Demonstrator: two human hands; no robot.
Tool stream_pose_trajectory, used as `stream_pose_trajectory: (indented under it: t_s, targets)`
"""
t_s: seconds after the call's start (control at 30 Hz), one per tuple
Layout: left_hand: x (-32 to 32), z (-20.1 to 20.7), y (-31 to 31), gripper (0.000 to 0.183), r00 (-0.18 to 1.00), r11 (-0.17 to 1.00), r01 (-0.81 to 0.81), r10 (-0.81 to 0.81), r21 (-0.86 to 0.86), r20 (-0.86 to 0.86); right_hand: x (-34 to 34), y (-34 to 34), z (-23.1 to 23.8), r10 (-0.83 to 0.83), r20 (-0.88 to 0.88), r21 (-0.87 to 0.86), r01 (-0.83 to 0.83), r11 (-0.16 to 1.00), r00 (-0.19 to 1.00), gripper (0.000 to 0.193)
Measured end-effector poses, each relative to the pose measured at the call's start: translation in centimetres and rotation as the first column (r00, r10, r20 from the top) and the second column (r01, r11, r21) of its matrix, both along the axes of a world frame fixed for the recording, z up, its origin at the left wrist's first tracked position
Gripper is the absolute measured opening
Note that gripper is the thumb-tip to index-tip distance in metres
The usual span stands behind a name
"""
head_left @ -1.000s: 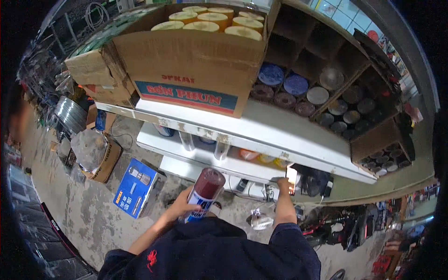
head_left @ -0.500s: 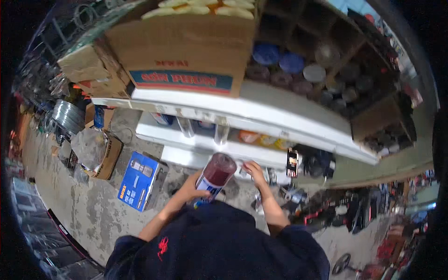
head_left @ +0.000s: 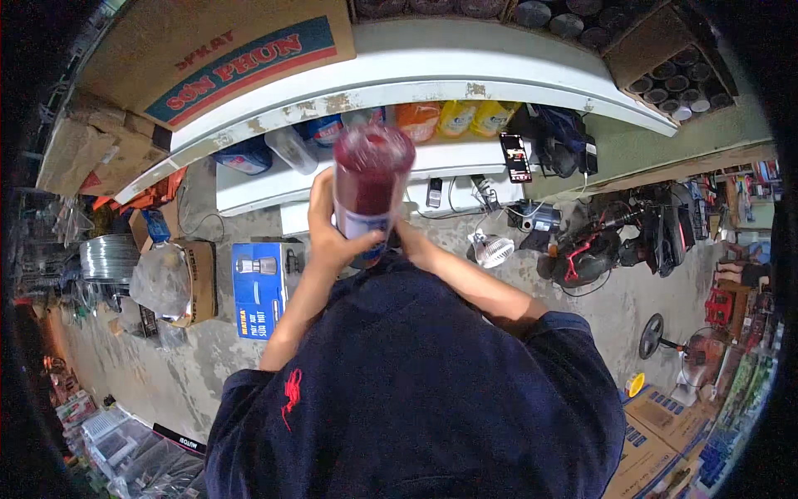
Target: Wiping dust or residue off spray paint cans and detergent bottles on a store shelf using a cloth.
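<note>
My left hand (head_left: 332, 224) is wrapped round a clear bottle (head_left: 370, 179) with dark red contents and a white and blue label. Its broad flat end points up toward me, and its lower end is hidden against my dark shirt. My right hand (head_left: 409, 243) reaches in at the bottle's lower right side. The fingers of that hand are hidden behind the bottle and my chest, so their grip does not show.
Ahead, a white shelf (head_left: 465, 158) holds blue, orange and yellow packs (head_left: 457, 118) and a lit phone (head_left: 515, 158). Cardboard boxes (head_left: 241, 50) stand above. A blue box (head_left: 258, 287) is on the floor at left; a small lamp-like object (head_left: 492, 249) and cables lie at right.
The bottle and my left hand have come up higher in the picture. My right hand has moved from apart, at the right, in to the bottle's lower side. My view has shifted.
</note>
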State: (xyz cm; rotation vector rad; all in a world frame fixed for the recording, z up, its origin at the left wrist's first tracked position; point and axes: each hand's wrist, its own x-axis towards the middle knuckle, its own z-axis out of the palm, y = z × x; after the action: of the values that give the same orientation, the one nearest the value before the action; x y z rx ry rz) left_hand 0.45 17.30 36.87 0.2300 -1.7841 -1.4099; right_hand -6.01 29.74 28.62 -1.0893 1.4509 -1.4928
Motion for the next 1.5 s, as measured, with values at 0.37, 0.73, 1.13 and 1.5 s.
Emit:
stream_pose_trajectory:
  t_s: [0.37, 0.73, 1.13, 1.5]
  targets:
    - [2.4, 1.0, -0.4, 0.076, 0.983, 0.834, 0.175, -0.118, -0.523, 0.141, 3.3, -0.9, 4.8, -0.157, 0.919, 0.131, 0.096, 0.987, 0.362, 0.044]
    - [8.0, -3.7, -4.0, 0.070, 0.837, 0.950, -0.301, 0.304, -0.081, 0.456, -2.1, 0.8, -3.8, -0.334, 0.889, 0.342, 0.031, 0.939, 0.312, 0.040]
    - [5.3, -15.5, -18.5, 0.055, 0.712, 0.748, -0.657, 0.576, 0.094, 0.401, -3.0, 11.1, -3.3, -0.629, 0.690, 0.400, 0.536, 0.743, 0.358, 0.039]
    - [0.3, -20.0, -23.2, 0.062, 0.639, 0.693, -0.719, 0.621, 0.063, 0.454, -0.5, 13.2, -0.9, -0.768, 0.531, 0.520, 0.578, 0.629, 0.359, 0.049]
